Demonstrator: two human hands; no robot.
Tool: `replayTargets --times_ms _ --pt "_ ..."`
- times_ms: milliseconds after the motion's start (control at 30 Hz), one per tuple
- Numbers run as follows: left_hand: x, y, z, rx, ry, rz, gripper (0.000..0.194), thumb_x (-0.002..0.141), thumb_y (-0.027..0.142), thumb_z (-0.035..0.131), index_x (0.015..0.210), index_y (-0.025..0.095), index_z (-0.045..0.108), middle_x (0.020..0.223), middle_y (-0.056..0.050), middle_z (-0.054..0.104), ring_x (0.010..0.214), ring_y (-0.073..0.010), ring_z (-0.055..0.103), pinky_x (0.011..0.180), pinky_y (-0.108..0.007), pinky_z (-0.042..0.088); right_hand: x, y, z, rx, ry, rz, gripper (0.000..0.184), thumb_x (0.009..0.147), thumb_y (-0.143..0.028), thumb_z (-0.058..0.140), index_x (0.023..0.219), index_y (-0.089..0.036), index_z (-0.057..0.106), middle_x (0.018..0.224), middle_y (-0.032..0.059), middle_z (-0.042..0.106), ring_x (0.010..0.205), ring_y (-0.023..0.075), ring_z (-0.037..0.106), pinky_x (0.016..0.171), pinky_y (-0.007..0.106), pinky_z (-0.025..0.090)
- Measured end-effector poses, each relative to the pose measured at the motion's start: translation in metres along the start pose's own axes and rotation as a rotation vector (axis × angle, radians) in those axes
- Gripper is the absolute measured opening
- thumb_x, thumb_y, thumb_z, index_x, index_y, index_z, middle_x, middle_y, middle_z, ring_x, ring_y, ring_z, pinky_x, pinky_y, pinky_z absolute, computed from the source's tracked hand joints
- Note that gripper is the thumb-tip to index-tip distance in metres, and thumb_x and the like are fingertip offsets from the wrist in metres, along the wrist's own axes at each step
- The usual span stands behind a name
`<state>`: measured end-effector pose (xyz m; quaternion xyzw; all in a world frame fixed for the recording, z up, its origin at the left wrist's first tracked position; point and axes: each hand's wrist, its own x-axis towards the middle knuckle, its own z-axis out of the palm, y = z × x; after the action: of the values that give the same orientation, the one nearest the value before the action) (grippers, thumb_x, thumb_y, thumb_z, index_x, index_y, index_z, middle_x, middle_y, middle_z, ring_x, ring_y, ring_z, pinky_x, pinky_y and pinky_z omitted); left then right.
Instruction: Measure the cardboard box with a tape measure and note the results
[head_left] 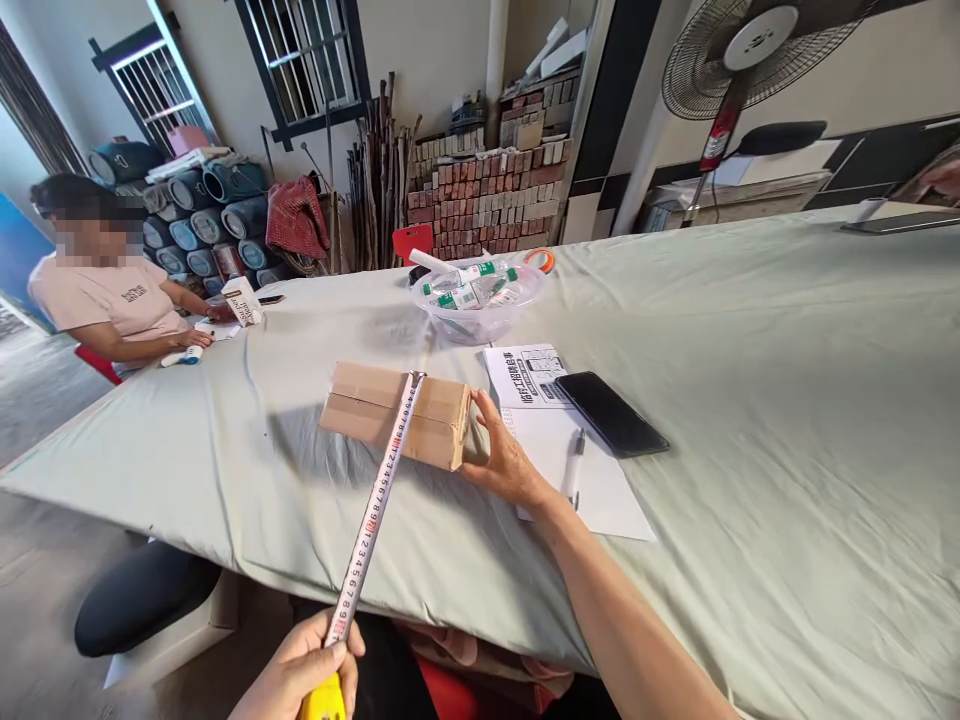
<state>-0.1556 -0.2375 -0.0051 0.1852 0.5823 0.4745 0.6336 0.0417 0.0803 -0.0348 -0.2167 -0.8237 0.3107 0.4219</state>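
A brown cardboard box (360, 405) lies on the cloth-covered table, its flaps sealed with tape. My left hand (311, 650), low in the view, is closed around a yellow tape measure (324, 698). The measure's marked blade (369, 525) stretches up and away across the top of the box, its metal end hook by the far edge. At the box's right end, my right hand (510, 460) grips it, fingers at the far corner and thumb at the near one. Just right of that hand are a printed sheet of paper (607, 510), a pen (576, 465) and a black phone (615, 415).
Behind the box stands a clear plastic basin (480, 325) holding bottles, with orange-handled scissors (540, 260) beside it. A person (112, 300) sits at the table's left end near a small white box (244, 302). A black stool (150, 600) is at lower left; a fan (757, 45) stands behind.
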Motion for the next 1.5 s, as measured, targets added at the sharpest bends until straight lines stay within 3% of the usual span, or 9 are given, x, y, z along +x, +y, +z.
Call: replayTargets --times_ms 333,500,600,767,933,1100,1233,1500 --pt "0.009 0.007 0.006 0.046 -0.024 0.045 0.026 0.083 0.043 0.067 0.090 0.018 0.063 0.066 -0.003 0.061 0.057 -0.0143 0.055 0.058 -0.025 0.042 -0.002 -0.001 -0.004 0.062 -0.011 0.063 0.112 0.074 -0.035 0.076 0.156 -0.031 0.000 0.164 0.0130 0.013 0.150 0.0306 0.016 0.117 0.057 0.023" --pt "0.010 0.023 0.010 0.172 -0.084 0.061 0.029 0.085 0.045 0.064 0.092 0.018 0.063 0.067 -0.003 0.060 0.059 -0.0149 0.055 0.058 -0.025 0.042 0.003 -0.017 -0.012 0.324 0.039 0.218 0.094 0.079 -0.041 0.069 0.155 -0.035 0.014 0.162 0.0083 0.021 0.148 0.0295 0.022 0.112 0.057 0.031" --pt "0.013 0.049 0.006 0.361 -0.130 0.075 0.033 0.087 0.049 0.059 0.095 0.017 0.062 0.069 -0.003 0.061 0.060 -0.0145 0.054 0.059 -0.025 0.041 0.004 -0.023 -0.020 0.461 0.018 0.258 0.087 0.080 -0.043 0.066 0.154 -0.035 0.020 0.159 0.0077 0.031 0.145 0.0288 0.031 0.108 0.053 0.038" --pt "0.022 0.110 -0.020 0.757 -0.157 0.036 0.036 0.087 0.050 0.057 0.097 0.016 0.063 0.071 -0.004 0.062 0.059 -0.0135 0.050 0.058 -0.023 0.037 0.004 -0.028 -0.034 0.577 -0.047 0.286 0.086 0.080 -0.040 0.067 0.153 -0.032 0.025 0.156 0.0067 0.037 0.139 0.0266 0.040 0.112 0.048 0.036" --pt "0.027 0.179 -0.045 0.929 -0.157 0.011 0.038 0.081 0.052 0.062 0.092 0.016 0.065 0.066 -0.002 0.059 0.055 -0.0146 0.048 0.056 -0.024 0.038 0.004 -0.029 -0.048 0.668 -0.125 0.292 0.086 0.077 -0.039 0.069 0.152 -0.032 0.028 0.156 0.0057 0.037 0.139 0.0266 0.040 0.112 0.048 0.035" --pt "0.037 0.236 -0.052 1.094 -0.139 0.029 0.032 0.077 0.045 0.065 0.089 0.015 0.068 0.067 -0.005 0.061 0.059 -0.0169 0.048 0.056 -0.023 0.037 0.004 -0.031 -0.054 0.684 -0.191 0.295 0.087 0.076 -0.041 0.071 0.152 -0.032 0.029 0.150 0.0073 0.046 0.139 0.0295 0.039 0.112 0.053 0.032" --pt "0.055 0.261 -0.058 1.193 -0.178 -0.018 0.034 0.072 0.046 0.068 0.087 0.015 0.067 0.069 -0.004 0.059 0.062 -0.0181 0.051 0.058 -0.025 0.039 0.001 -0.031 -0.054 0.720 -0.204 0.319 0.086 0.076 -0.040 0.073 0.151 -0.036 0.031 0.155 0.0053 0.039 0.142 0.0303 0.035 0.113 0.051 0.034" --pt "0.076 0.281 -0.057 1.202 -0.182 -0.064 0.038 0.069 0.048 0.069 0.089 0.015 0.065 0.067 -0.003 0.058 0.057 -0.0158 0.048 0.052 -0.024 0.036 -0.002 -0.029 -0.052 0.760 -0.206 0.376 0.087 0.075 -0.042 0.076 0.150 -0.037 0.032 0.156 0.0043 0.038 0.143 0.0313 0.033 0.111 0.051 0.037"
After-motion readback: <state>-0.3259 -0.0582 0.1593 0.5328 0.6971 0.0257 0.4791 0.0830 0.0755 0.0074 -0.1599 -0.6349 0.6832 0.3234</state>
